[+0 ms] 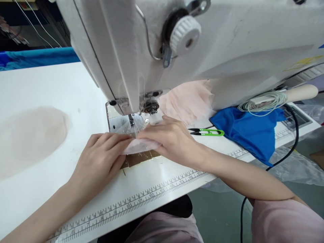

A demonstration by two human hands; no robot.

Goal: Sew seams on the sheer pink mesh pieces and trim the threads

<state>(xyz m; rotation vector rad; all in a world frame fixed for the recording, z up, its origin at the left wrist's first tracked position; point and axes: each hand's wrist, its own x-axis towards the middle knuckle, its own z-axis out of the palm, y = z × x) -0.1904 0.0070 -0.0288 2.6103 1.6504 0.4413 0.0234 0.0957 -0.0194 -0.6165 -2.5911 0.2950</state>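
Note:
A small piece of pale pink sheer fabric (141,145) lies on the white table just in front of the sewing machine's needle area (131,119). My left hand (101,158) rests on its left end with fingers pressed together on the cloth. My right hand (172,140) presses down on its right end, fingers closed over the fabric beside the presser foot. The big white sewing machine (202,50) fills the upper half of the view.
Green-handled thread snips (210,132) lie right of my right hand. A blue cloth (250,130) and gathered pink tulle (188,101) sit behind. A sheer beige piece (30,135) lies at the left. A ruler strip (141,197) runs along the table's front edge.

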